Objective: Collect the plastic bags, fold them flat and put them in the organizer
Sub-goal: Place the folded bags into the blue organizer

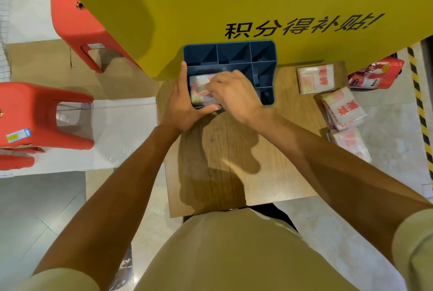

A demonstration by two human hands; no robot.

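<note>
A blue plastic organizer (234, 52) with several compartments stands at the far end of a small wooden table (225, 164). A folded white and pink plastic bag (199, 89) lies in its large near-left compartment. My left hand (180, 105) holds the organizer's left wall and near corner, fingers straight up along the side and thumb along the front edge. My right hand (234, 93) is over the compartment, fingers curled down onto the bag. More folded bags lie on the table's right side: one flat (315, 79), a stack (343, 109) and another (351, 143).
A yellow sign board (187, 9) with black characters rises behind the organizer. Two red plastic stools (77, 28) (30, 114) stand to the left on the floor. A red printed packet (375, 75) lies at the far right, by a black-and-yellow striped floor strip (420, 107).
</note>
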